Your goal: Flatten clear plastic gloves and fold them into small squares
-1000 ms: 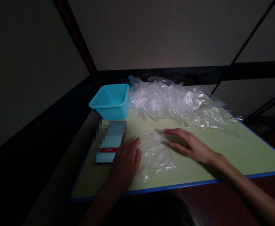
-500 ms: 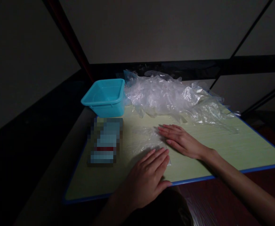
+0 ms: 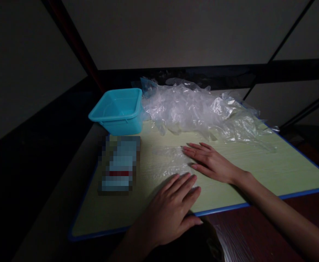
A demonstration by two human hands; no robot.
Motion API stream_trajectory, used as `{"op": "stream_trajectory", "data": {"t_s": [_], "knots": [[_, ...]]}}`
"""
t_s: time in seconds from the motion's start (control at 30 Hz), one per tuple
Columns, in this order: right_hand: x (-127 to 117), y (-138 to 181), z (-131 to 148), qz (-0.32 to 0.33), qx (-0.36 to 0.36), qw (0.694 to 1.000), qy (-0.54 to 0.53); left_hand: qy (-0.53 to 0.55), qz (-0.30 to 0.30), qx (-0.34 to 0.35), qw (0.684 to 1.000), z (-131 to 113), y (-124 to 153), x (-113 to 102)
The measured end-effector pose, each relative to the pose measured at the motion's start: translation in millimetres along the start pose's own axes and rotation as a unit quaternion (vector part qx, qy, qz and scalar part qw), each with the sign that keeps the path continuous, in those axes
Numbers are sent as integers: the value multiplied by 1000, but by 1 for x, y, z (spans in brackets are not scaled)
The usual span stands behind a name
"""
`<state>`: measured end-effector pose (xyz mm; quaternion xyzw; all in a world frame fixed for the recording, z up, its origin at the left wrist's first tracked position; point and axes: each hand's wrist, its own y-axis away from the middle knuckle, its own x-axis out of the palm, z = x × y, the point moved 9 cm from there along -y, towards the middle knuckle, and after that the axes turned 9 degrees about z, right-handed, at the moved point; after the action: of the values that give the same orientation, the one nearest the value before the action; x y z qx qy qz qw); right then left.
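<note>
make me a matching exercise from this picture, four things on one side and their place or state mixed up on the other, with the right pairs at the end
Column one
1. blue tub
2. heap of clear plastic
3. flat piece of clear plastic
4. left hand

Column two
A. crumpled, along the far side of the table
B. palm down, fingers forward, at the table's near edge
C. upright and open-topped, at the table's far left
D. lying thin and see-through by the fingertips of both hands

Right pairs: 1-C, 2-A, 3-D, 4-B
</note>
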<state>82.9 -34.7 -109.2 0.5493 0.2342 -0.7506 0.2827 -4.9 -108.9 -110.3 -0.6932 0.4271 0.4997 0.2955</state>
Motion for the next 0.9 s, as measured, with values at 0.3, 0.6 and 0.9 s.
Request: {"op": "stream_trajectory", "data": {"t_s": [0.3, 0.6, 0.9], "knots": [[0, 2, 10, 4, -48, 999, 4, 8, 12, 3, 1000, 0, -1, 1], [2, 3, 4, 11, -22, 1000, -10, 31, 10, -3, 999, 0, -2, -3], [5, 6, 5, 33, -15, 999, -5, 40, 9, -15, 999, 1, -1, -3]]}}
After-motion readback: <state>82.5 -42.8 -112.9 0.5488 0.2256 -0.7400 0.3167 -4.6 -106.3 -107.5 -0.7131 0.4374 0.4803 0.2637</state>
